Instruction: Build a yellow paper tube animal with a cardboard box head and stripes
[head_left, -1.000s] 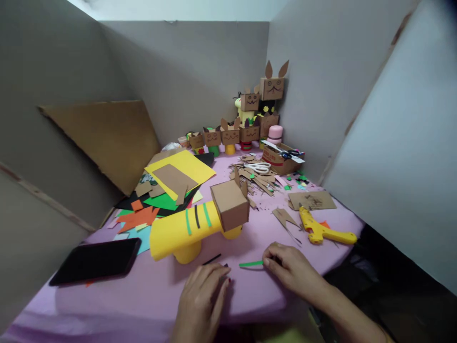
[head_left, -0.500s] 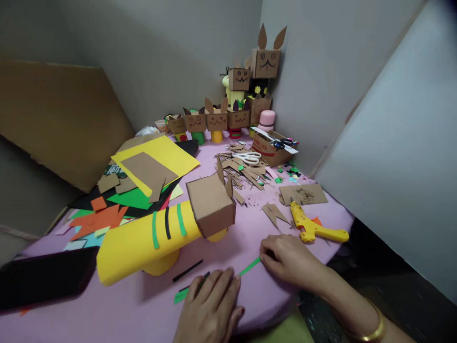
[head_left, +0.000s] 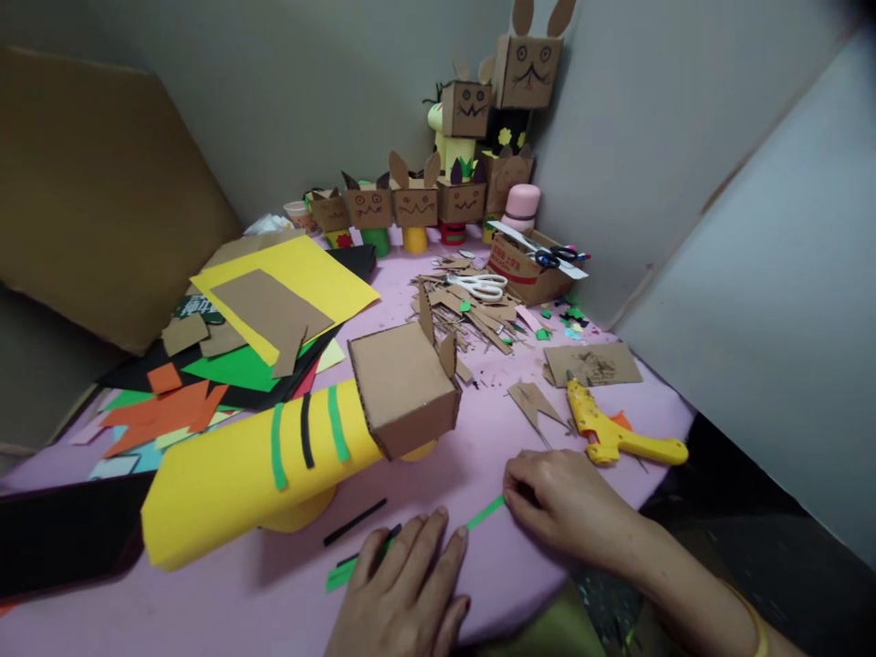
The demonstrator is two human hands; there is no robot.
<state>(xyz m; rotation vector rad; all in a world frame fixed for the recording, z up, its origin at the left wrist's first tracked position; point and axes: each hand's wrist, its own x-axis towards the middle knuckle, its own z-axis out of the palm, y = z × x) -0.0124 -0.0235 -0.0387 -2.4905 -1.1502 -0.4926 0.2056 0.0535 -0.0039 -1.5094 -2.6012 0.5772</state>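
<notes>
My left hand [head_left: 411,584] lies palm down on the table with its fingers stretched out, partly covering some green paper strips [head_left: 340,575] and a black strip. My right hand [head_left: 571,502] is closed, its thumb and forefinger pinching one end of a thin green paper strip [head_left: 485,513] that lies between the hands. A loose black strip [head_left: 354,522] rests just beyond my left fingers. Behind it stands a paper-craft animal: a curved yellow paper body [head_left: 246,474] with green and black stripes, and a cardboard box head [head_left: 403,388] with pointed ears.
A yellow glue gun [head_left: 609,429] lies right, by a stained cardboard piece [head_left: 595,365]. Cardboard scraps and white scissors [head_left: 477,287] sit further back, near a small box [head_left: 526,269]. Finished cardboard animals [head_left: 414,203] line the wall. Coloured paper [head_left: 321,274] and a black tablet-like slab [head_left: 68,534] are left.
The camera view has shifted slightly, so the table's things appear a little larger and moved outward. Both hands stay nearly in place, with the green strip still pinched by my right hand.
</notes>
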